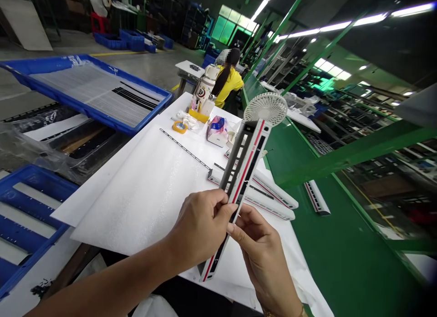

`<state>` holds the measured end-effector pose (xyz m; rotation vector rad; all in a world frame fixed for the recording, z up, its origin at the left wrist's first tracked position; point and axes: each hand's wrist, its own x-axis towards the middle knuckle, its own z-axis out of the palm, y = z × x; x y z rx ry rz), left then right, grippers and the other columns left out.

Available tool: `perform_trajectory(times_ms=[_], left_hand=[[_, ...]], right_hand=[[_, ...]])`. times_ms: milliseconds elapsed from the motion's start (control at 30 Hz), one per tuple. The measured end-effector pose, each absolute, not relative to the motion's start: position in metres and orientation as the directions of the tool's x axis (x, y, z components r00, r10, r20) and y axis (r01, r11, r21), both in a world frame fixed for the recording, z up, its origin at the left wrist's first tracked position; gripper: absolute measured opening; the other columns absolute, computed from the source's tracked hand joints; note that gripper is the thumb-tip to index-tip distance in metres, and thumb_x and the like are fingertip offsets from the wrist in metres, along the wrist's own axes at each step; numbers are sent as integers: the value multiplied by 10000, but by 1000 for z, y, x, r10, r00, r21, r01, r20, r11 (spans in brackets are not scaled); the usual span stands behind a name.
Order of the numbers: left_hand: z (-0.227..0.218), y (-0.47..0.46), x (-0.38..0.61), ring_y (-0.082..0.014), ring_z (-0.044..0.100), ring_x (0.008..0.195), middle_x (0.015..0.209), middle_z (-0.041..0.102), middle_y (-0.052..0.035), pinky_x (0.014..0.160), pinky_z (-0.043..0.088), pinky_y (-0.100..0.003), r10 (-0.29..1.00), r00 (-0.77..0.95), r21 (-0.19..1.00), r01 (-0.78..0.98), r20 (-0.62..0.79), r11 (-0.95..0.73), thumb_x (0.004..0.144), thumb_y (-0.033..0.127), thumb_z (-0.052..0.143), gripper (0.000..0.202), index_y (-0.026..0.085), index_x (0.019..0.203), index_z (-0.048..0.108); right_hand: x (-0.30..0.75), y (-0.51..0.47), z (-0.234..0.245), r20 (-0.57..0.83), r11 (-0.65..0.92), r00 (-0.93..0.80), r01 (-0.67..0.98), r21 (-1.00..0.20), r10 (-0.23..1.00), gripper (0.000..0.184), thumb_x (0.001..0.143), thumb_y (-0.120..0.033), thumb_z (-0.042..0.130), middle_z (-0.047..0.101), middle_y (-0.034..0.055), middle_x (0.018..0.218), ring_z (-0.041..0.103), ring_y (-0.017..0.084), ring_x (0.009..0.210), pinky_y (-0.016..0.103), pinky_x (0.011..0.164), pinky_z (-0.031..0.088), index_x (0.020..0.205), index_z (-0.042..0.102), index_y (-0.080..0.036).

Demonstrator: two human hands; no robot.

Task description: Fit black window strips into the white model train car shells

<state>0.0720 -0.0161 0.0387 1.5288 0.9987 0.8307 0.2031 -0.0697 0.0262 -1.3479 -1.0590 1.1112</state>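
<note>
A slim white fan [245, 167], with a black-and-red body and a round white grille [265, 109] at its top end, is held up in both hands above the desk, tilted with the grille toward 1 o'clock. The left hand [200, 230] clenches the body from the 8 o'clock side, its fingers [220, 203] wrapped over the edge. The right hand [262, 258] comes in from 5 o'clock, its fingers [235, 228] pinching the body lower down, nearer the hand-end. Neither hand is released.

Beneath the fan, a white foam sheet [136, 189] covers much of the desk [186, 103]. Just beyond the hands at 1 o'clock lie several white bars [273, 191] with red stripes, and a thin black slotted strip [184, 148] runs across the foam at 11 o'clock. Farther out at 12 o'clock stand a tissue pack [217, 131] and a bottle [205, 91], with a yellow tape roll [180, 127] at 11 o'clock.

A blue tray [85, 94] of long strips sits at 10 o'clock, and blue bins [126, 41] stand on the floor beyond it. At 3 o'clock, a green belt [327, 244] carries another bar [317, 197]. A co-worker [229, 87] in a yellow shirt sits past the desk's far end at 12 o'clock.
</note>
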Motion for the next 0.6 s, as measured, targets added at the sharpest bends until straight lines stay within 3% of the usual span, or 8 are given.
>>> perform_trajectory(times_ms=[100, 233, 433, 600], left_hand=[[41, -19, 72, -97, 381, 521, 545, 435, 61, 486, 283, -232, 906, 423, 978, 187, 4, -92, 775, 238, 482, 177, 203, 608, 434], [43, -23, 71, -94, 395, 530, 545, 433, 61, 501, 305, -225, 910, 412, 977, 173, 42, -123, 749, 211, 514, 185, 196, 586, 427], [40, -25, 71, -94, 447, 551, 556, 487, 54, 545, 369, -210, 908, 419, 999, -25, -26, 40, 746, 252, 567, 179, 187, 597, 493], [37, -26, 70, -99, 421, 555, 547, 469, 49, 560, 360, -228, 897, 439, 998, 22, -61, 57, 773, 297, 547, 211, 186, 595, 537]], right_hand=[[202, -70, 32, -68, -71, 170, 13, -997, 983, 266, 729, -241, 718, 629, -1, 881, 565, 137, 816, 242, 765, 482, 985, 645, -260], [205, -72, 38, -92, -98, 134, 37, -995, 987, 296, 741, -257, 706, 640, 28, 991, 575, 146, 802, 255, 733, 481, 1025, 624, -259], [211, -74, 36, -88, -88, 100, 0, -996, 991, 281, 744, -241, 708, 642, 21, 978, 582, 168, 893, 286, 814, 476, 1013, 632, -265], [210, -75, 34, -95, -93, 76, -17, -995, 993, 254, 751, -230, 702, 647, 16, 953, 586, 160, 883, 279, 813, 486, 996, 643, -259]])
